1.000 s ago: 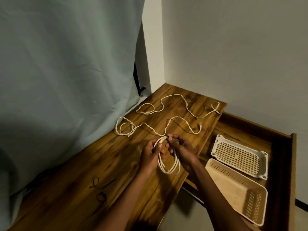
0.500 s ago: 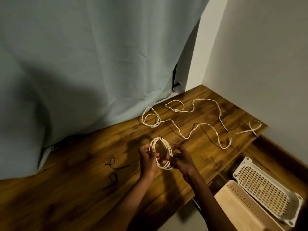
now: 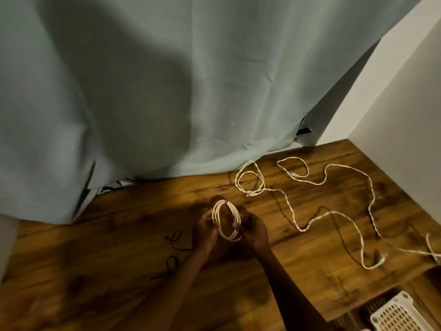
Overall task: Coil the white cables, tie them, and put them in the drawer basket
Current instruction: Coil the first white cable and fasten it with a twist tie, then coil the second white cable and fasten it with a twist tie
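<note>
Both hands hold the coiled cable (image 3: 226, 220) above the table (image 3: 119, 235): left hand (image 3: 204, 231) and right hand (image 3: 254, 231) fingers curled around its sides. A dark tie tops it; next, likely the basket (image 3: 396, 315), while loose cables (image 3: 334, 206) wait

The table (image 3: 310, 295) was glossy, dark-grained wood. The curtain (image 3: 143, 80) was matt cloth. The basket (image 3: 401, 316) looked like perforated white plastic.
</note>
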